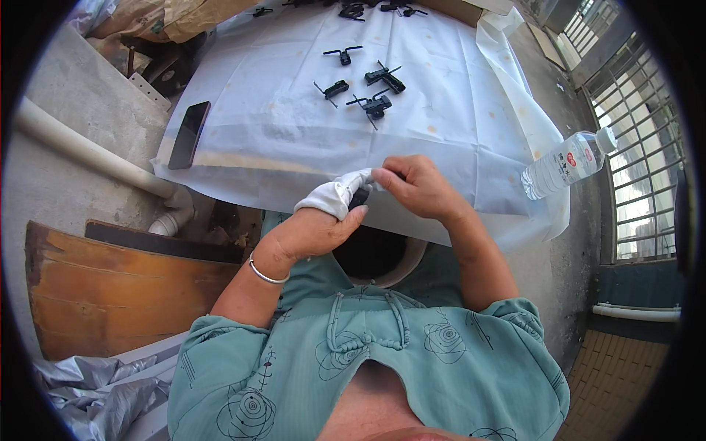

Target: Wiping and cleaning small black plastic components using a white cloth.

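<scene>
My left hand has a white cloth or partial glove over its fingers, with the thumb bare. Between that thumb and the white fabric it grips a small black part, mostly hidden. My right hand is closed, its thumb and fingers pinched at the far end of the white fabric; what lies inside the pinch is hidden. Below both hands stands a round, light-rimmed bucket, dark inside. Farther off on the table lie several black clip-like parts with thin rods.
White sheeting covers the table. A dark phone lies at its left edge, a clear water bottle at its right. More black parts lie at the far edge, near a cardboard box. Left are a pipe and a wooden board.
</scene>
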`<state>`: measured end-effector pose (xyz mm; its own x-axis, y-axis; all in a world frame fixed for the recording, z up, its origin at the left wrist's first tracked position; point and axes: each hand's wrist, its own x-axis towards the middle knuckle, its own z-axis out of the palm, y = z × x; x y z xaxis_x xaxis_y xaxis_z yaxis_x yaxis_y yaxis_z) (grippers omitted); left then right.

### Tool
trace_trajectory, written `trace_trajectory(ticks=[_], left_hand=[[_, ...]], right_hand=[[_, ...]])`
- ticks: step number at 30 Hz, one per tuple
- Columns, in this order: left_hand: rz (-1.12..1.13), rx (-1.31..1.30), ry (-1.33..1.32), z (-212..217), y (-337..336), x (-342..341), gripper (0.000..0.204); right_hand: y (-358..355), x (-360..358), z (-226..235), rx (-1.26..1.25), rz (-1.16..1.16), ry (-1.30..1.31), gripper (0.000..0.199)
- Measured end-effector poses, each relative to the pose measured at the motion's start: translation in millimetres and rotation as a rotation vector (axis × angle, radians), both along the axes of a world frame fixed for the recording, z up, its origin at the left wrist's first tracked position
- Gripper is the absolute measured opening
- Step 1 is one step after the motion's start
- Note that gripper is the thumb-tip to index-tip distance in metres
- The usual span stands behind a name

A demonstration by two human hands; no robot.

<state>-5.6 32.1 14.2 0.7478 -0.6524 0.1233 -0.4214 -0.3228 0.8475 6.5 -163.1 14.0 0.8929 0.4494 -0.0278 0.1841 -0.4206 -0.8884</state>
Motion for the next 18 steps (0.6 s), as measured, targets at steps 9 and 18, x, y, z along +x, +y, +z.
trace_trajectory(ticks=[9, 18], left_hand=[[0.321, -0.105, -0.123, -10, -3, 27, 0.032], [0.420, 0.019, -0.288, -13, -14, 33, 0.032]], right_hand=[[10, 56, -36, -0.572, -0.431, -0.638, 0.014], [14, -11, -7, -0.400, -0.116, -0.776, 0.003]])
